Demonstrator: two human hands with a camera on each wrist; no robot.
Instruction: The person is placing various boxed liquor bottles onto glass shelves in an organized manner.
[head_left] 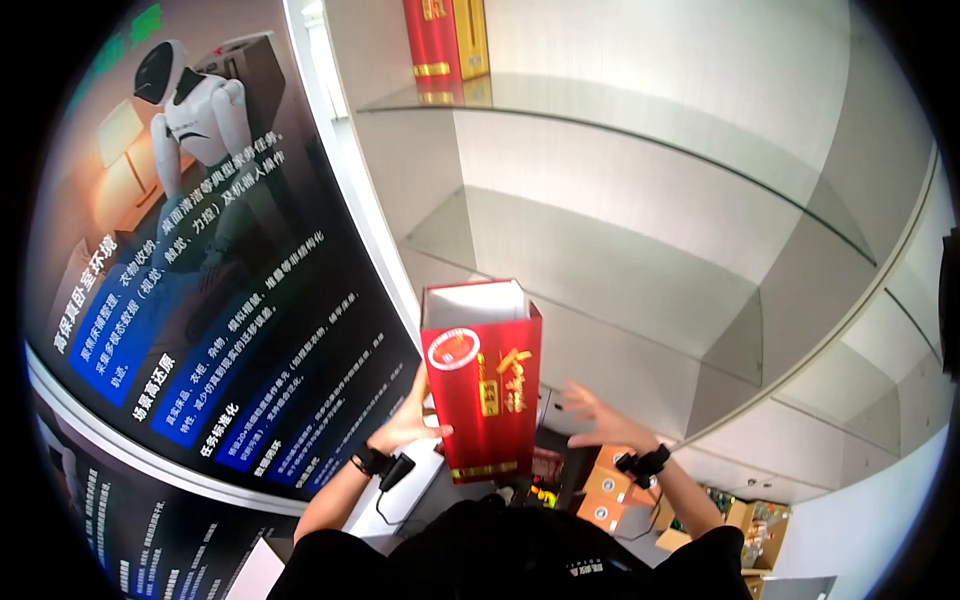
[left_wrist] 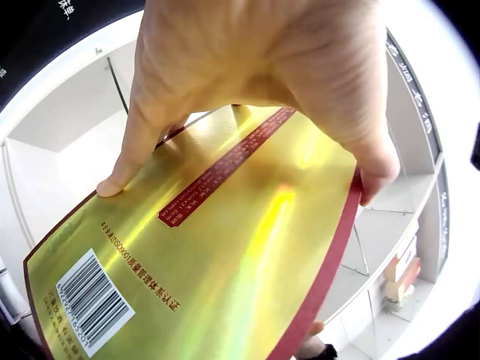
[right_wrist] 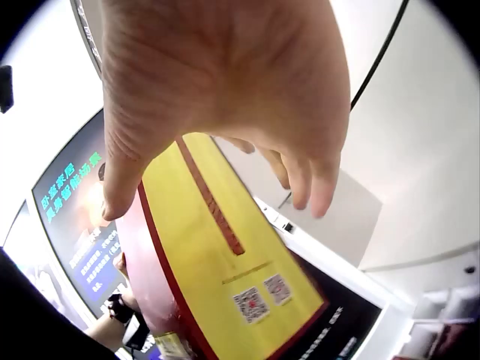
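Note:
A tall red box (head_left: 487, 405) with gold lettering and a round white sticker stands upright between the two hands, in front of the shelves. My left hand (head_left: 408, 420) grips it from the left, thumb on the red front face. In the left wrist view that hand (left_wrist: 262, 60) spans the gold side panel (left_wrist: 225, 247), which carries a barcode. To the right of the box, my right hand (head_left: 600, 418) is held apart from it with fingers spread. The right wrist view has the right hand (right_wrist: 225, 82) over the other gold side (right_wrist: 217, 247), which bears two printed codes.
A similar red and gold box (head_left: 440, 40) stands on the upper glass shelf (head_left: 620, 125) of a pale cabinet. A large printed display panel (head_left: 210, 290) rises at left. Orange boxes (head_left: 603, 510) and an open carton (head_left: 745, 515) of goods sit low at right.

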